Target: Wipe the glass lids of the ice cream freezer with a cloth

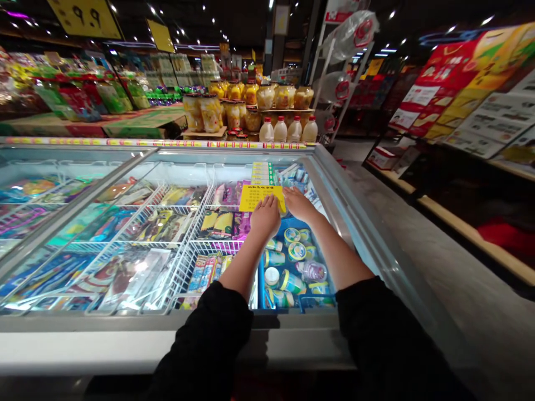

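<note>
A yellow paper sign point(251, 199) with dark handwritten lines lies over the freezer, apparently on its glass. My left hand point(266, 217) rests flat across the sign's lower right part, fingers stretched forward. Beside the sign's right edge is my right hand point(300, 205), its fingers extended toward the paper; whether the fingertips touch it I cannot tell. Just behind the sign stands a strip of green and white labels point(262, 172). Below my hands, a blue basket point(261, 278) holds several ice cream cups point(297, 250), some lying on their sides.
White wire dividers point(188, 242) separate packaged frozen goods point(204, 273) to the left. The freezer's frame point(351, 234) borders an aisle point(397, 223) on the right. Fruit jars point(209, 113) and white bottles point(280, 129) stand behind it. Stacked red boxes point(443, 78) line the far right.
</note>
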The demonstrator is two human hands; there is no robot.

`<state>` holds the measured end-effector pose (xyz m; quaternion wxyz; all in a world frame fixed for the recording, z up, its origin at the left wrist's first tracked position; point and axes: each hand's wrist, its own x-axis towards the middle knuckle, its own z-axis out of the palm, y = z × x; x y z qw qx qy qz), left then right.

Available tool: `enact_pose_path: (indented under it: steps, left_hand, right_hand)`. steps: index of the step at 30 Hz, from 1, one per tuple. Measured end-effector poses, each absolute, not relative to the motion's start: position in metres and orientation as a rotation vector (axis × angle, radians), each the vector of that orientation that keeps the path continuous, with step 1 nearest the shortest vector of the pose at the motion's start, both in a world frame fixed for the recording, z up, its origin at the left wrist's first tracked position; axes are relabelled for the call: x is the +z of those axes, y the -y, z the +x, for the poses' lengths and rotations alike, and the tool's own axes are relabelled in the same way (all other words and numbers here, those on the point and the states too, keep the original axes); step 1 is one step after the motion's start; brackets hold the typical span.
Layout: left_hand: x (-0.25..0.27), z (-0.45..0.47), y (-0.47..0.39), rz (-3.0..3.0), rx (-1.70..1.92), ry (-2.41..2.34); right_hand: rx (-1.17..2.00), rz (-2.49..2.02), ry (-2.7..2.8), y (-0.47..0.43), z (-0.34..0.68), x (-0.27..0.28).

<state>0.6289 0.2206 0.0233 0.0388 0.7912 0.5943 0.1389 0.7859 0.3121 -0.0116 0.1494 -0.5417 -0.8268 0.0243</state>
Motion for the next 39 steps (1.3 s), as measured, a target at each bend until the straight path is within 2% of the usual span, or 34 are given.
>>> enact_pose_path:
  steps: [10,17,23,28,33,39]
  left_hand:
    - [0.020,0.620,-0.219,2.405,0.460,-1.758]
    - [0.018,0.624,-0.221,2.390,0.442,-1.773]
    - [0.022,0.620,-0.219,2.394,0.396,-1.739]
    - [0.025,0.618,-0.218,2.381,0.401,-1.734]
    - [0.025,0.620,-0.218,2.382,0.359,-1.744]
    - [0.027,0.620,-0.216,2.377,0.314,-1.747]
  right_hand:
    - [-0.019,-1.843,2.276,-0.312,0.805,-0.010]
    - [0.078,-1.616,2.388,-0.312,0.794,-0.016]
    - [0.036,-1.738,2.421,-0.363,0.781,0.006]
    - [0.028,-1.781,2.406,-0.362,0.795,0.006]
    - [0.078,-1.719,2.442,-0.345,0.792,-0.009]
    - [0.107,-1.543,2.655,-0.387,0.790,0.000]
